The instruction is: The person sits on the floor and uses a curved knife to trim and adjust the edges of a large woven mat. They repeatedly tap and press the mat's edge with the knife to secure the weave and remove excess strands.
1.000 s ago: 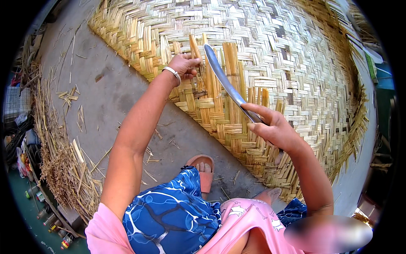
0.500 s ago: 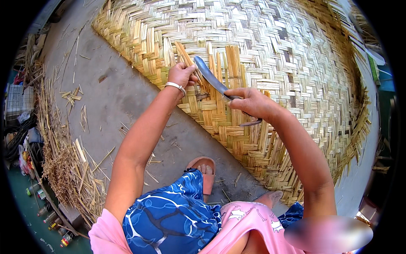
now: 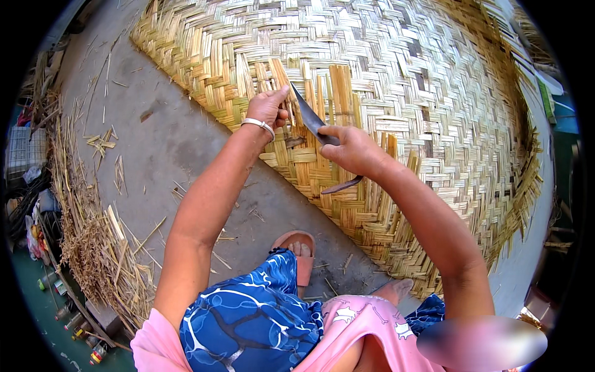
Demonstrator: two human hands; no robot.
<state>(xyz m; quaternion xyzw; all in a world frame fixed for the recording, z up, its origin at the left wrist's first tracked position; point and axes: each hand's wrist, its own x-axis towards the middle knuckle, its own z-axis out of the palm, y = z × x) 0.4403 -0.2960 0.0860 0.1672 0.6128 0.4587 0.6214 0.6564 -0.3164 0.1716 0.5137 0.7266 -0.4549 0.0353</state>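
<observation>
Right hand (image 3: 352, 150) clenched on the curved knife (image 3: 313, 121), blade running up-left toward the left hand (image 3: 268, 106). Left hand pinches an upright bamboo strip (image 3: 280, 77) at the woven mat (image 3: 434, 93) edge, blade tip touching just right of that pinch.

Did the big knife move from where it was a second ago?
Yes. The knife has swung down toward the woven mat. Earlier its blade stuck up high across the mat; now its tip sits low by the left hand, gripped by the right hand.
</observation>
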